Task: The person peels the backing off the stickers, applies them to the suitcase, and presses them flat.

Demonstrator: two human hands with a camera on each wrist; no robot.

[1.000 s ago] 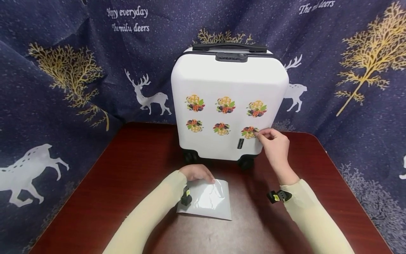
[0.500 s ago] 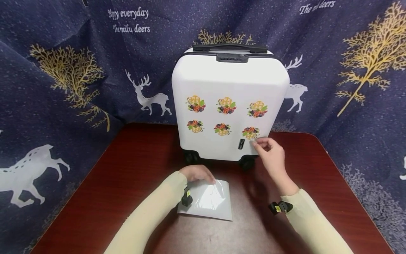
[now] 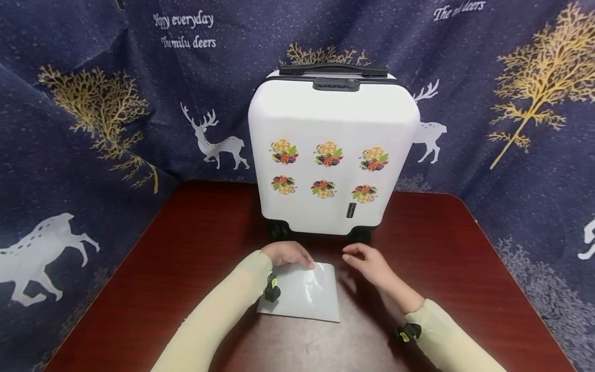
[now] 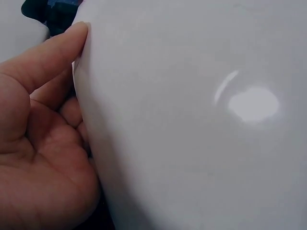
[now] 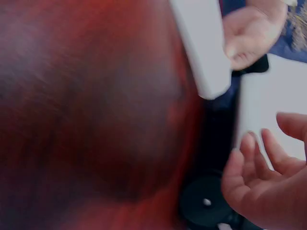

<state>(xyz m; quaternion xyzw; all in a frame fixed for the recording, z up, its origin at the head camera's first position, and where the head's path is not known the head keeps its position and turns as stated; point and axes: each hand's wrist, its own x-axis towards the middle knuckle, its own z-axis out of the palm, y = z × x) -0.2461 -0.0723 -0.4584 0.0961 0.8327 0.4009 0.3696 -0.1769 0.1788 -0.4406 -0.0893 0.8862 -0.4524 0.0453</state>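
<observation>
My left hand [image 3: 289, 253] pinches the far edge of a glossy white sheet [image 3: 304, 293]; in the left wrist view the thumb lies on the sheet's [image 4: 182, 129] face and the other fingers are behind it. My right hand [image 3: 370, 264] is just right of the sheet, below the suitcase, and holds nothing. Its fingers [image 5: 236, 175] are loosely bent, with the thumb apart. Beyond both hands a white suitcase [image 3: 332, 111] stands upright. Two rows of fruit-pattern stickers are on its front, among them a lower right sticker [image 3: 364, 194] above a small black label [image 3: 350, 210].
The suitcase rests on a dark red wooden table [image 3: 204, 248], its black wheels [image 3: 279, 228] at the bottom corners. Behind it hangs a dark blue cloth [image 3: 223, 77] printed with deer and golden trees.
My right hand has left the lower right sticker and come down and towards me, to the right of the sheet. The left hand still holds the sheet in the same place.
</observation>
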